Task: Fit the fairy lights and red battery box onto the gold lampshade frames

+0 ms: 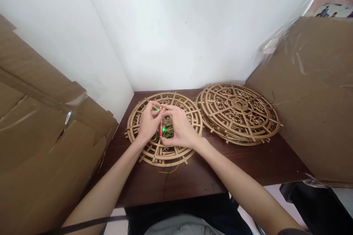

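Note:
Two slim red batteries (161, 129) stand end to end between my hands, above a round gold openwork lattice disc (175, 96). My right hand (182, 126) clasps the pair lengthwise, its thumb at the near end and its fingers at the far end. At the upper battery, the thumb and forefinger of my left hand (149, 122) close in, partly hiding it. Small green lights (164, 129) glow beside the batteries. Thin wires (170, 171) trail from the disc over its near edge. What the fingertips touch at the far end is hard to make out.
To the right lies a stack of similar gold lattice discs (239, 114) with loose wires on top. Cardboard panels flank the dark brown table (198, 180), one at the left (41, 136) and one at the right (311, 99). A white wall (187, 36) rises behind.

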The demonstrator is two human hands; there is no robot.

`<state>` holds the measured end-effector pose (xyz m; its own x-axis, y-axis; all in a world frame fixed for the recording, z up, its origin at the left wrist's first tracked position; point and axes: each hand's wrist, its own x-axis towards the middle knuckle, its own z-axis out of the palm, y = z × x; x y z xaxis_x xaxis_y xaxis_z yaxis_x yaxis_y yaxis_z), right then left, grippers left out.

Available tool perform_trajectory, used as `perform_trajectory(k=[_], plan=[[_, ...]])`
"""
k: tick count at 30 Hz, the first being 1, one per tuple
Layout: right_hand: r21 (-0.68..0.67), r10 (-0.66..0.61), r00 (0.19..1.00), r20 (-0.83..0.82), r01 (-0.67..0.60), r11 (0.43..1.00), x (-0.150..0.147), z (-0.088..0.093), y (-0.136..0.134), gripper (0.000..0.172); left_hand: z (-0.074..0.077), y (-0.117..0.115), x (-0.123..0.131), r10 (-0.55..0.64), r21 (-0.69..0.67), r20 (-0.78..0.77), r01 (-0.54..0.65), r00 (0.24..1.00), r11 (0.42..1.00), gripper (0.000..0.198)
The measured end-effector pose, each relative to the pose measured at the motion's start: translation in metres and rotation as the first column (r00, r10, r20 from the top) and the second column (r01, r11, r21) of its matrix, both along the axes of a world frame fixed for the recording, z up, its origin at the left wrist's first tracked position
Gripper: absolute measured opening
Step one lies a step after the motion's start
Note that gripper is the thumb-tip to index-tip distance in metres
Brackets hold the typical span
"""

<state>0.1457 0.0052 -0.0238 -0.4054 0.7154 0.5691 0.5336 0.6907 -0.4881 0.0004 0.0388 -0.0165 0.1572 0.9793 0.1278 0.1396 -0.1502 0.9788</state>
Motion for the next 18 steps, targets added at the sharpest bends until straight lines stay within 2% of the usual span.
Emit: perform_trajectory(k=[12, 18], plan=[[0.043, -0.055, 0.998, 0.011, 0.055, 0.998, -0.0014, 0.0004, -0.0026, 0.051, 0.0031, -0.0014, 0.0015, 0.007, -0.040, 0.018, -0.006, 1.000, 0.999, 0.027], [0.057, -0.052, 0.999, -0.016, 0.052, 0.997, -0.0010, 0.0018, -0.0028, 0.041, 0.0010, -0.0008, 0.0021, 0.021, -0.032, 0.026, -0.020, 0.999, 0.999, 0.028]])
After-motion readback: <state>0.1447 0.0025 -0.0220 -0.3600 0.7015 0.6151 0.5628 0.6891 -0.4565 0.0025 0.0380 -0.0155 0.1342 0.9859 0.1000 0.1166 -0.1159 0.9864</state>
